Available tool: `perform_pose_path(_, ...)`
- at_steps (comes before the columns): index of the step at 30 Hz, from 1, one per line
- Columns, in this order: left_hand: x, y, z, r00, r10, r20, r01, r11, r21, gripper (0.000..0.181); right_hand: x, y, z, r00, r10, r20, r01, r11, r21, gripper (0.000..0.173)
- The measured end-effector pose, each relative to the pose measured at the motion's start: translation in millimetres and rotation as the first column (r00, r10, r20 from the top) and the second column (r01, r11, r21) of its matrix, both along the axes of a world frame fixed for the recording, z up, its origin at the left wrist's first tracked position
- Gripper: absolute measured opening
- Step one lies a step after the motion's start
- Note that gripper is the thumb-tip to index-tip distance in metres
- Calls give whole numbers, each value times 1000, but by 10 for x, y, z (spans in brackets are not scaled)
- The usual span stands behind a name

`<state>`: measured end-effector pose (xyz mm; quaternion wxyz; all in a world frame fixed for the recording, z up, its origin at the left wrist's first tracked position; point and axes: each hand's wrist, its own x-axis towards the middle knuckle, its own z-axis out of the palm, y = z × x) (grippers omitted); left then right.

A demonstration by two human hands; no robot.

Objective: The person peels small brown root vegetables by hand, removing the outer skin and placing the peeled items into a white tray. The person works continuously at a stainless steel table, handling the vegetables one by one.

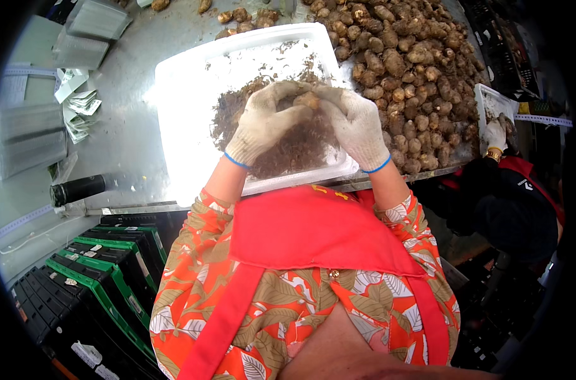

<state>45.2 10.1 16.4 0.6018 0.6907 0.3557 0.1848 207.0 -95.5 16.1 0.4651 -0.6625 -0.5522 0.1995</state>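
My left hand [267, 114] and my right hand [352, 114] both wear off-white knit gloves with blue cuffs. Between them they grip a small brown taro corm [307, 100], its lighter side showing between the fingertips. They hold it above a white foam box [186, 118], which glares brightly on its left side. Brown fibrous peelings and soil [288, 154] lie in a heap inside the box, under my hands. To the right, a large pile of taro corms [411, 80] reaches close to my right hand.
Several corms [243, 16] lie behind the box. On the left are a black cylinder [77, 190], labels [81, 104] and clear plastic packs [29, 137]. Black and green crates [103, 266] stand below the metal table's [126, 156] edge. At right, a co-worker's gloved hand [495, 134] is at another foam box [499, 102].
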Motion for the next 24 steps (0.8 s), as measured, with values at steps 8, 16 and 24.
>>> perform_pose_path(8,39,-67,-39,999,6,43,-5,1000,-24,41,62,70,-8,962,-68,-263,22,985,-172,19)
perform_pose_path(16,31,-20,-282,942,229,245,-153,944,-294,50,-16,74,-41,848,-111,-519,31,987,-160,25)
perform_pose_path(24,11,-102,-121,989,148,-24,-143,980,139,49,-38,125,-188,981,-60,187,34,990,138,15)
